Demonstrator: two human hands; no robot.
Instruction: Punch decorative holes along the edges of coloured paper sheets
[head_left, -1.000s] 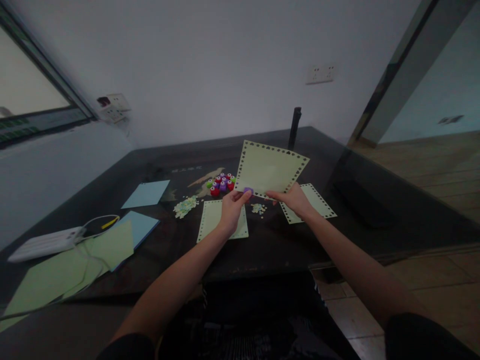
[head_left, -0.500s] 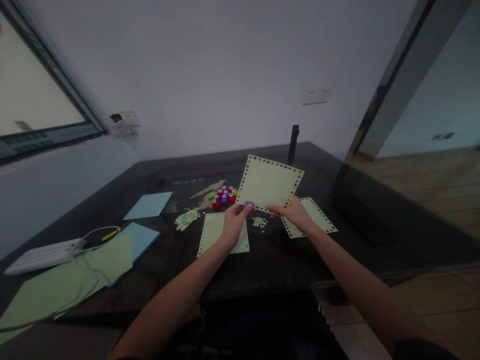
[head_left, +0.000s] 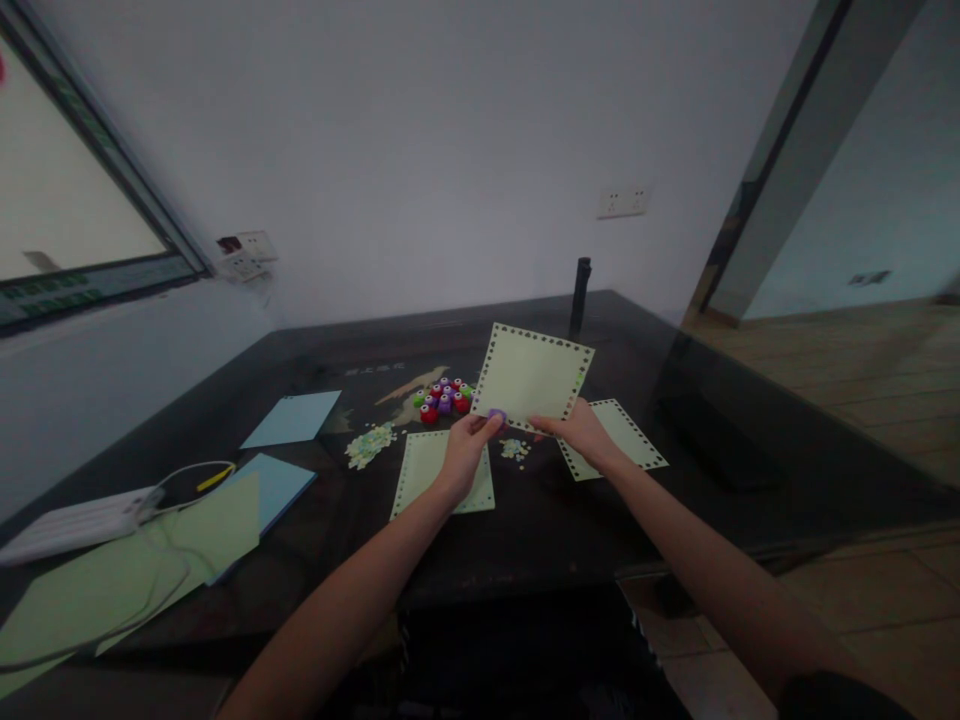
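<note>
A pale green sheet of paper (head_left: 531, 372) with small shapes punched along its edges is held up and tilted above the table. My left hand (head_left: 466, 447) is closed on a small purple craft punch (head_left: 496, 415) at the sheet's lower left corner. My right hand (head_left: 581, 430) pinches the lower right part of the sheet, its thumb lying on the front. Beneath my left wrist lies another punched sheet (head_left: 427, 462), partly covered. A third punched sheet (head_left: 626, 432) lies on the table under my right hand. Small paper cut-outs (head_left: 514, 449) are scattered between my hands.
Several red, purple and green craft punches (head_left: 444, 399) cluster behind my left hand. A heap of paper cut-outs (head_left: 370, 445) lies left of them. Blue sheets (head_left: 292, 418), green sheets (head_left: 180, 535) and a white power strip (head_left: 75, 525) with a cable occupy the left. A black upright object (head_left: 580, 296) stands behind.
The whole view has shifted slightly. Both hands keep their grip on the punch and sheet, and the held sheet sits a little lower in view.
</note>
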